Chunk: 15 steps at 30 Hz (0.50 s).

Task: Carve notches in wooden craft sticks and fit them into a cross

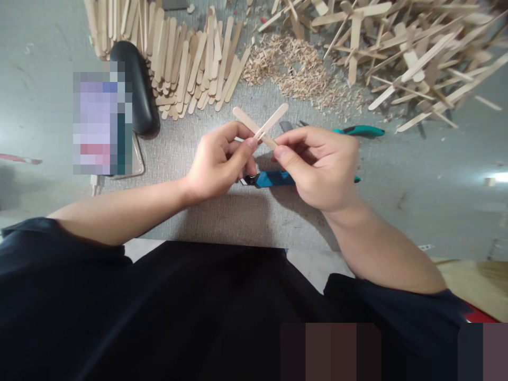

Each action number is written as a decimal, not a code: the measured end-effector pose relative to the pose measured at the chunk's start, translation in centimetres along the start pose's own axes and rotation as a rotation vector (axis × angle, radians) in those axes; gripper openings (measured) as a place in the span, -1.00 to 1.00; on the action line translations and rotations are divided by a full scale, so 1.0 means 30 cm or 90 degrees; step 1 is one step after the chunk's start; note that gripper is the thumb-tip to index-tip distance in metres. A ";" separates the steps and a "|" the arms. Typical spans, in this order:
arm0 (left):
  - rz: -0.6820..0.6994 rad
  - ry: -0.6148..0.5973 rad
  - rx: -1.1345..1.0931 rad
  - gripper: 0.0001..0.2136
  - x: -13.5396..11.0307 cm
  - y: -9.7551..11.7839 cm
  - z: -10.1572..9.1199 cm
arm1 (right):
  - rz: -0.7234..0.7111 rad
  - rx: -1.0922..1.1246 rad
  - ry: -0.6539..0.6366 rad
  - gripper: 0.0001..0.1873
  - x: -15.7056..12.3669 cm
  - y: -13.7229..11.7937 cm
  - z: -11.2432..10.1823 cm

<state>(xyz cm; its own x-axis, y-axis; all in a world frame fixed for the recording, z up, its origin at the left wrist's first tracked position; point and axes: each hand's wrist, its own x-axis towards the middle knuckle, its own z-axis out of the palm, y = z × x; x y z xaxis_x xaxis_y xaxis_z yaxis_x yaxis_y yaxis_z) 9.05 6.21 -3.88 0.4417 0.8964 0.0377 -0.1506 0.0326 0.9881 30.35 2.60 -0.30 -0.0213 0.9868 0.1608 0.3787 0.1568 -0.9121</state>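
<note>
Two wooden craft sticks (274, 117) cross in an X above the table, held between my hands. My left hand (226, 156) pinches them near the crossing, thumb on top. With thumb and forefinger, my right hand (317, 164) grips the lower right end of one stick. A small split or sliver of wood shows at the crossing. Beneath my hands lies a utility knife with a blue handle (274, 179), its blade end by my left fingers. Green-and-black handled pliers (363, 130) lie behind my right hand, partly covered by it.
Loose craft sticks (190, 63) are heaped at the back left. Wood shavings (293, 69) lie at back centre, with a tangled pile of crossed sticks (413, 63) at back right. A black case (137, 87) and a blurred phone (95, 127) with a cable sit left.
</note>
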 end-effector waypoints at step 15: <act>0.000 0.002 0.007 -0.53 0.000 0.009 -0.001 | -0.009 -0.011 0.009 -0.90 0.005 0.018 -0.003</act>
<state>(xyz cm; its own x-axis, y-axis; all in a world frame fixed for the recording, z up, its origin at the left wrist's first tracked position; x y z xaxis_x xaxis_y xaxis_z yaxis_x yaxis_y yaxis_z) 8.98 6.23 -3.63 0.4390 0.8977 0.0378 -0.1411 0.0274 0.9896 30.64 2.81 -0.74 -0.0143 0.9839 0.1783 0.3944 0.1694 -0.9032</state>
